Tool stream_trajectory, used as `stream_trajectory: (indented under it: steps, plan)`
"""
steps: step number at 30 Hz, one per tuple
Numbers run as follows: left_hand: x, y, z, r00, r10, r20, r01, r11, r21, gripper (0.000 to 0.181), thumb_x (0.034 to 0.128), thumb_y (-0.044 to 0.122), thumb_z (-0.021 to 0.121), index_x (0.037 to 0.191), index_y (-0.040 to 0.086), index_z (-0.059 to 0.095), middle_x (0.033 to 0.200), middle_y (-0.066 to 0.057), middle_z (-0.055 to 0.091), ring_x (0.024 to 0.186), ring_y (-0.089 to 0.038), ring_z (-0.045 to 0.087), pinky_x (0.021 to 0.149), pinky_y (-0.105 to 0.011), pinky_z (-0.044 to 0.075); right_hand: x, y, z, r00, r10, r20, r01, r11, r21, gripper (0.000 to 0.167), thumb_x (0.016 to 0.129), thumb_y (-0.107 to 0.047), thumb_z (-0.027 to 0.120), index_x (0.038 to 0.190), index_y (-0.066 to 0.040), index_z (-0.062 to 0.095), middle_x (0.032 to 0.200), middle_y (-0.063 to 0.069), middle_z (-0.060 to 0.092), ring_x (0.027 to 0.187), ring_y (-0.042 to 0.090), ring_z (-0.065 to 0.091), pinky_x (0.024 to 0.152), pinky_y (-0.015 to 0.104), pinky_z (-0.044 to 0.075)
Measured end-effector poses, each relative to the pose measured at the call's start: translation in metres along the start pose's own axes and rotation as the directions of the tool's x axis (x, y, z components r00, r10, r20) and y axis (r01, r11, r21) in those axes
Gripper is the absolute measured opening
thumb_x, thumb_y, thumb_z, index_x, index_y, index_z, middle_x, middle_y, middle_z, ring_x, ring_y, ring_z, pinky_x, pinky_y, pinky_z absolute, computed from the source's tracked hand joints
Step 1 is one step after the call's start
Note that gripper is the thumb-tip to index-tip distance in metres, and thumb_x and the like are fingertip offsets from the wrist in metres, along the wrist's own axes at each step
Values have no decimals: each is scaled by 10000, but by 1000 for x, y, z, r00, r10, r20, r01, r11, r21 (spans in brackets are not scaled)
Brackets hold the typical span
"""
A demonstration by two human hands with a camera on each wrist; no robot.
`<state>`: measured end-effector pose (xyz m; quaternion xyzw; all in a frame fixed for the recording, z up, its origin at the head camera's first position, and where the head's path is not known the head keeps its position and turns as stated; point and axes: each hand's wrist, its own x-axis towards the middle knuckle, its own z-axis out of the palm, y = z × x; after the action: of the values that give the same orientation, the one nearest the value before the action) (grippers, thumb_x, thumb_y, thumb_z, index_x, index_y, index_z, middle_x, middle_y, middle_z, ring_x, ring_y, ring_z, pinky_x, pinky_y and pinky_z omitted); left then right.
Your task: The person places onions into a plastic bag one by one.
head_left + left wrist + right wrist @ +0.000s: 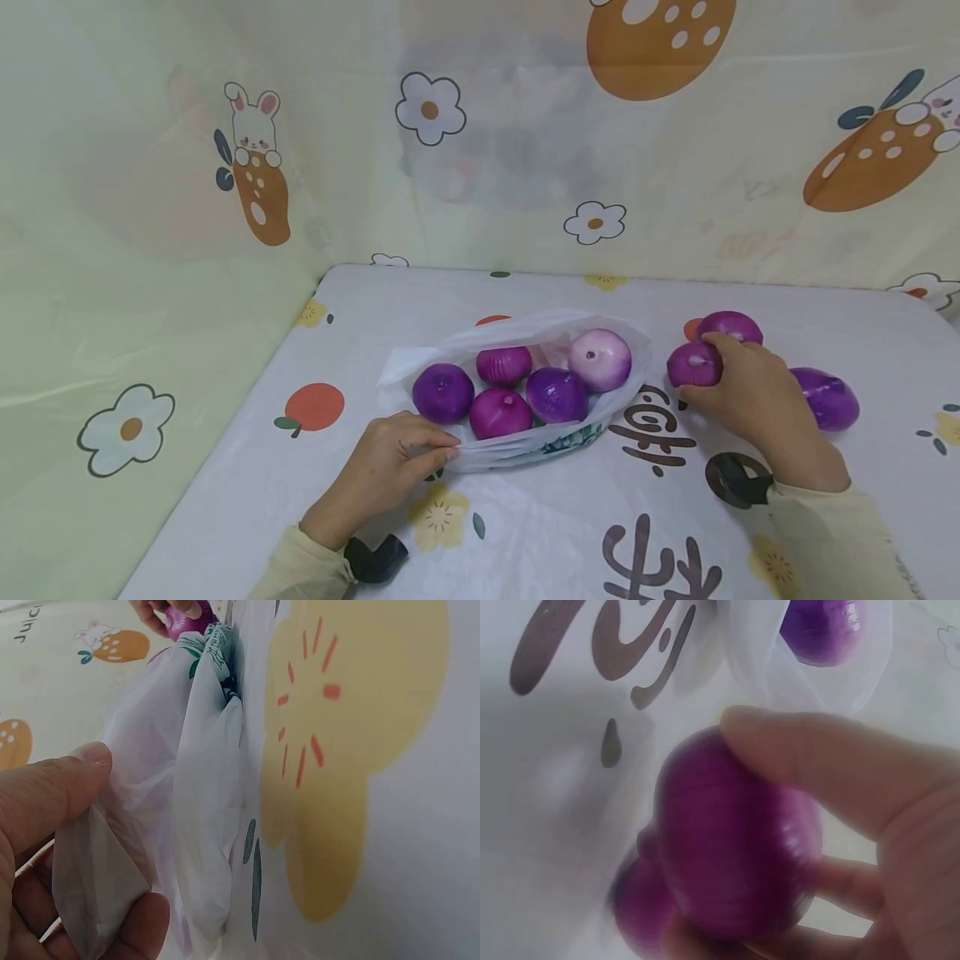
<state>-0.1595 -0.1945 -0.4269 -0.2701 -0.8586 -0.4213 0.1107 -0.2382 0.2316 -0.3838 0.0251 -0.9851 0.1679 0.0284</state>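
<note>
A white plastic bag lies open on the table, with several purple onions inside it. My left hand pinches the near left edge of the bag; the left wrist view shows its thumb on the film. To the right of the bag, my right hand grips a purple onion between thumb and fingers, as the right wrist view shows up close. Just behind that onion sits another onion. One more onion lies right of the hand, partly hidden by the wrist.
A white cloth printed with fruit, flowers and dark lettering covers the table. Behind and to the left hangs a pale curtain with rabbits and flowers. Each wrist wears a black strap device, such as the left one.
</note>
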Motion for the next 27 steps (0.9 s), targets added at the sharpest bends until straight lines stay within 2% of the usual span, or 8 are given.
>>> stream_trajectory:
  steps: [9, 14, 18, 22, 27]
  plan:
    - [0, -1, 0, 1000, 10, -3, -10, 1000, 8, 115, 876, 45, 821, 970, 108, 843, 909, 27, 792, 872, -117, 703, 766, -283, 590, -1, -4, -4, 1000, 11, 16, -11, 1000, 8, 861, 812, -276, 873, 1463, 95, 448, 1271, 456, 548, 1134, 661, 503, 905, 785, 454]
    - [0, -1, 1, 1000, 16, -3, -16, 1000, 11, 106, 880, 47, 818, 966, 104, 842, 906, 33, 792, 865, -115, 701, 758, -281, 587, -5, -8, -9, 999, -30, -16, 30, 999, 26, 835, 812, -267, 870, 1448, 94, 466, 1254, 445, 567, 1108, 646, 521, 896, 778, 456]
    - [1, -1, 0, 1000, 17, 7, -17, 1000, 18, 91, 889, 66, 816, 967, 105, 842, 907, 33, 794, 860, -109, 692, 746, -273, 578, -9, -15, -15, 997, -68, -42, 70, 997, 40, 805, 810, -295, 880, 1438, 41, 505, 1250, 426, 588, 1091, 635, 540, 870, 772, 462]
    - [1, -2, 1, 1000, 10, 13, -11, 1000, 12, 75, 898, 96, 816, 966, 115, 842, 897, 40, 792, 837, -91, 675, 708, -252, 558, -12, -26, -21, 995, -94, -41, 97, 994, 58, 843, 823, -377, 879, 1465, 18, 502, 1281, 415, 588, 1092, 618, 559, 838, 748, 493]
    - [0, -3, 1, 1000, 10, 3, -10, 1000, 10, 67, 894, 109, 823, 958, 115, 841, 884, 38, 791, 818, -80, 662, 685, -243, 543, -12, -52, -26, 989, -146, -8, 146, 984, 101, 927, 824, -440, 878, 1510, 28, 468, 1314, 388, 599, 1076, 547, 608, 821, 687, 544]
